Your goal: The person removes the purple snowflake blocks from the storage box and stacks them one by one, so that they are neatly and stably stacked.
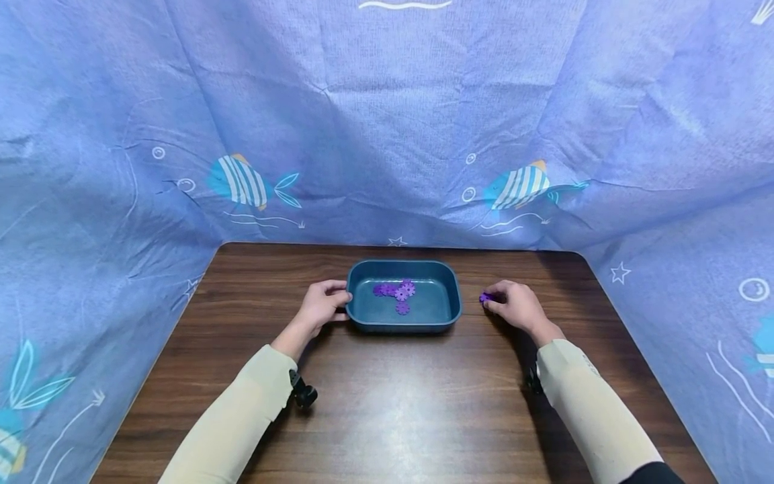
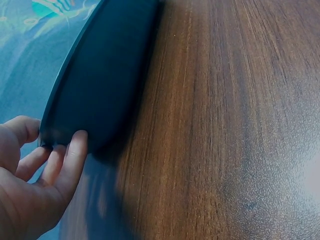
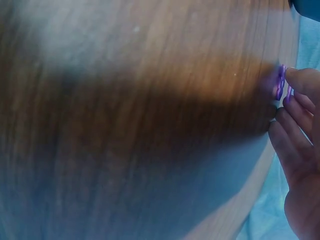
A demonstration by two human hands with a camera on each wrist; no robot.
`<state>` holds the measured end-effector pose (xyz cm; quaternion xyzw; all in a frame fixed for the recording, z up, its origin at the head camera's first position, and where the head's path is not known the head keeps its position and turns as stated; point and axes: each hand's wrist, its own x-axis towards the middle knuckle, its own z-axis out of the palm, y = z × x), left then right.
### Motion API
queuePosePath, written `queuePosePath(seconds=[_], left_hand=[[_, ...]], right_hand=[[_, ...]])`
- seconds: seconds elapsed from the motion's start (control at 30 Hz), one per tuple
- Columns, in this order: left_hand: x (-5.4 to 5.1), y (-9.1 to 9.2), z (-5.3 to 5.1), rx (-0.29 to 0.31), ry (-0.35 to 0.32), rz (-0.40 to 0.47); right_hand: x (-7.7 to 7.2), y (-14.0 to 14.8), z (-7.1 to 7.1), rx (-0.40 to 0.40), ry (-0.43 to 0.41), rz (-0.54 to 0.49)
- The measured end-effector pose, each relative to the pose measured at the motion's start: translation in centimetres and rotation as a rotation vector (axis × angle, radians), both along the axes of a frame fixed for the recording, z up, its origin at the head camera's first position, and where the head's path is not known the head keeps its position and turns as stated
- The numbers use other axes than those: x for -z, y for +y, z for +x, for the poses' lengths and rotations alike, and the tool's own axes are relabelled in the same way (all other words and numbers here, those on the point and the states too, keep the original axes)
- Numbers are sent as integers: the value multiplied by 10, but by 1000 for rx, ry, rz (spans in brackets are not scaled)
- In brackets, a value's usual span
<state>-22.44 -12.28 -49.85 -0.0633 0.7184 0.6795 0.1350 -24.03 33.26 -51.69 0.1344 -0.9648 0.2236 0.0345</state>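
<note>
Gripping a smooth, round-cornered tray [image 1: 399,328] of toothed purple discs [image 1: 400,293] with curled fingers [image 2: 74,162] of left hand [image 1: 317,307]; pinching at least one more disc [image 1: 484,297] with right hand [image 1: 517,304], right of tray, near wood-grained table [image 1: 387,410].

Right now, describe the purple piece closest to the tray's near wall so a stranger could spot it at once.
On the brown wooden table, find the dark teal tray, its left end held by the left hand. Inside lie several small purple flower-shaped pieces. The wanted piece sits closest to the near wall, while its neighbours bunch farther back.
</note>
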Motion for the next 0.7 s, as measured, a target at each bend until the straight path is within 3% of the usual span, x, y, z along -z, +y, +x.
queuePosePath(seconds=[0.7], left_hand=[[0, 1, 2, -4, -3, 6]], right_hand=[[2, -4, 7, -18, 28, 120]])
